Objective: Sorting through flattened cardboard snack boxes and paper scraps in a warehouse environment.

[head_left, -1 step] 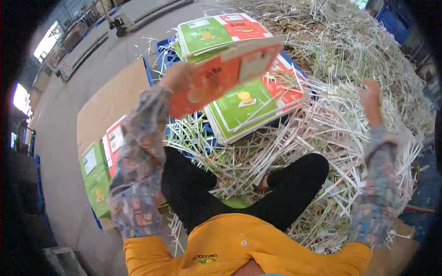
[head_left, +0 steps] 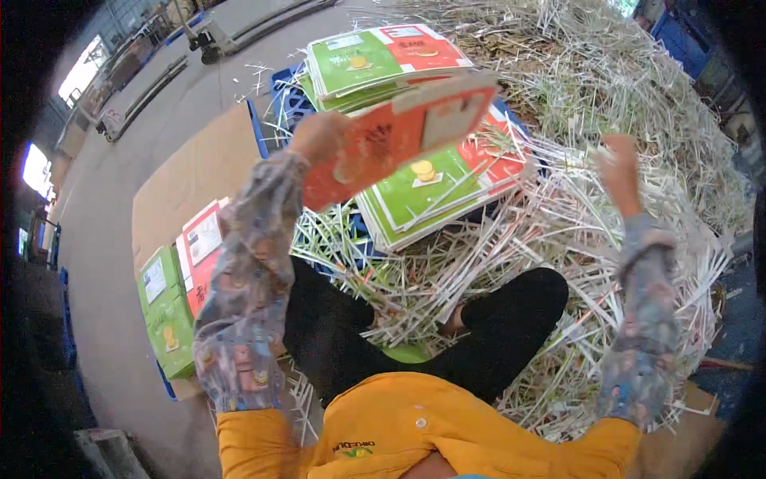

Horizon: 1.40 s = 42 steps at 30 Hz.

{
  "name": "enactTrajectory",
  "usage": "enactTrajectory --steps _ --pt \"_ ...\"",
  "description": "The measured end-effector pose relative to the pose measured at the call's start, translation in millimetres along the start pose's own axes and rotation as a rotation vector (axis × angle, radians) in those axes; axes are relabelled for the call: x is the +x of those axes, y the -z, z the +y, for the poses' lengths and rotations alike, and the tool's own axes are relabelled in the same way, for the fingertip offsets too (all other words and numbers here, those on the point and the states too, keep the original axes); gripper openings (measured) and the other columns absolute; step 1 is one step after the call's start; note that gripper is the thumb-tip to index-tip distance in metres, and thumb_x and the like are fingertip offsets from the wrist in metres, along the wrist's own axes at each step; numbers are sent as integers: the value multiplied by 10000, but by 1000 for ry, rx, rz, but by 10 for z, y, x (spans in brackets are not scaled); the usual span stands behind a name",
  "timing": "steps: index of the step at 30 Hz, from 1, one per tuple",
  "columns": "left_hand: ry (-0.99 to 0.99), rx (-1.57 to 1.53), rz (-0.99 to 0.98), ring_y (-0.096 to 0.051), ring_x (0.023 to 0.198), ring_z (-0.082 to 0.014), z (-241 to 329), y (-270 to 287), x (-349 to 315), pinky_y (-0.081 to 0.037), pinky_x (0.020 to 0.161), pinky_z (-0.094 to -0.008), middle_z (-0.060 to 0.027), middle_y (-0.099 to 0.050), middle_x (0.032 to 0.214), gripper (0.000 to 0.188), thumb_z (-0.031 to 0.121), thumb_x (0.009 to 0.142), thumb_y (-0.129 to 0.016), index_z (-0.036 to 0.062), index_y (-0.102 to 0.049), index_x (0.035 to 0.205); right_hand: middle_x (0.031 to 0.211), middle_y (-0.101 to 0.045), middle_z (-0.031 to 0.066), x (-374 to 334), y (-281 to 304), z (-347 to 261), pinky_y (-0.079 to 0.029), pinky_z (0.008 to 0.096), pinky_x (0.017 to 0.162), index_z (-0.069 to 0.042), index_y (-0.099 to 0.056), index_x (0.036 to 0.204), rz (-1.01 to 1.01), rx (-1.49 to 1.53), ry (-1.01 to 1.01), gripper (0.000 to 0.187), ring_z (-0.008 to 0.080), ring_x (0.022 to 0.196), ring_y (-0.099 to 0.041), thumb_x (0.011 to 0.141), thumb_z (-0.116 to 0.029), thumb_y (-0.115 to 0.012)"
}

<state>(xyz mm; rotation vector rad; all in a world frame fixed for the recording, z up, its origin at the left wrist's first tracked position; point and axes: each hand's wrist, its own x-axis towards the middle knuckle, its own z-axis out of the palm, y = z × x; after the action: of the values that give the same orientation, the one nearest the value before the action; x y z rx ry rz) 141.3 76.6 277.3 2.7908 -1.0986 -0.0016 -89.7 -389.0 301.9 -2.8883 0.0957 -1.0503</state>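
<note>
My left hand [head_left: 319,137] is closed on the near-left end of a red printed cardboard sheet [head_left: 399,132]. The sheet is raised and tilted above a stack of green-and-red printed cardboard sheets [head_left: 411,180], hiding part of it. Off to the right, my right hand [head_left: 620,172] is raised over a heap of white paper strips [head_left: 550,231], well apart from the sheet. Its fingers look curled, but motion blurs them, and I cannot make out what they hold, if anything.
Behind the near stack stands another green-and-red stack [head_left: 383,60] on a blue plastic pallet [head_left: 291,88]. On my left, green and red printed sheets [head_left: 167,299] lie on brown cardboard [head_left: 195,172]. Loose strips surround my bent legs. A pallet jack [head_left: 211,40] stands farther off.
My left hand and the red sheet have shifted slightly to the right. My right hand has moved a little to the left, over the strips.
</note>
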Motion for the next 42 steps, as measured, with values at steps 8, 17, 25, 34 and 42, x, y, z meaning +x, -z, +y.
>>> enactTrajectory --steps 8,17,25,34,42 --pt "-69 -70 35 -588 714 -316 587 -783 36 -459 635 -406 -133 -599 749 196 229 693 -484 105 -597 794 1037 -465 117 226 -1273 -1833 -330 394 892 -63 -495 1007 -54 126 406 448 291 1039 -412 602 -167 -658" --pt "141 -538 597 -434 1048 -261 21 -795 -706 -303 916 -370 -127 -483 1096 719 217 537 -746 56 -428 1162 776 -573 95 287 -1811 -1906 -433 374 605 -116 -559 887 -475 176 414 264 276 737 -561 707 -307 -588" --pt "172 -1457 336 -426 1067 -173 -190 -2007 -656 -361 897 -308 -106 -445 1173 624 61 644 -688 46 -376 1185 669 -552 106 260 -1838 -1981 -415 405 541 -100 -550 767 -401 195 413 296 308 646 -547 719 -392 -565" --pt "268 -1507 728 -520 687 -118 -223 -1669 -1081 -430 625 -274 -18 -563 767 256 151 701 -627 41 -557 921 664 -571 104 713 -1668 -2254 -410 383 525 -132 -582 870 -377 291 423 377 297 597 -556 727 -479 -545" --pt "439 -1702 1226 -553 667 -109 -591 -1053 -2490 -447 586 -242 -37 -587 780 190 49 753 -581 32 -534 937 803 -582 112 1519 -838 -4479 -436 399 582 -94 -555 916 -112 97 974 251 304 705 -557 782 -301 -511"
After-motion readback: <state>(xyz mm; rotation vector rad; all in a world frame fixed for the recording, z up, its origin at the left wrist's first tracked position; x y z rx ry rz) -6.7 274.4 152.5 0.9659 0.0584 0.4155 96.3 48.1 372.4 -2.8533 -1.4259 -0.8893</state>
